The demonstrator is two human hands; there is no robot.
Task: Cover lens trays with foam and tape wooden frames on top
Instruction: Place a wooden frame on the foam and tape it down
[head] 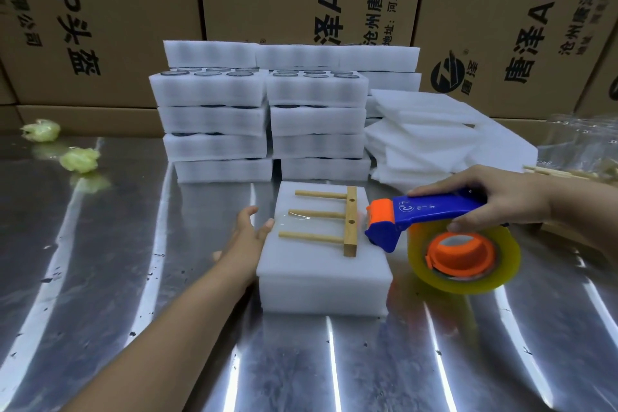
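Fingers (434, 191) of the right hand (495, 201) are wrapped round the handle of the tape dispenser (431, 212). Its mouth is held at the right edge of the foam-covered tray (321, 278), just beside the crossbar of the wooden frame (349, 221). The left hand (249, 236) is laid with nearly straight fingers against the tray's left edge; nothing is gripped by it. The frame is set on the tray's top, with its three dowels pointed left. A glossy strip of tape appears to be stretched over the middle dowel, so the taping step is judged to be in hand. Next, the tape must be cut or carried down the tray's right side while the tray is braced. Bare metal table (133, 278) is seen in front and to the left of the tray. Behind it, room is closed off by stacked trays (214, 130) and loose foam sheets (428, 130).
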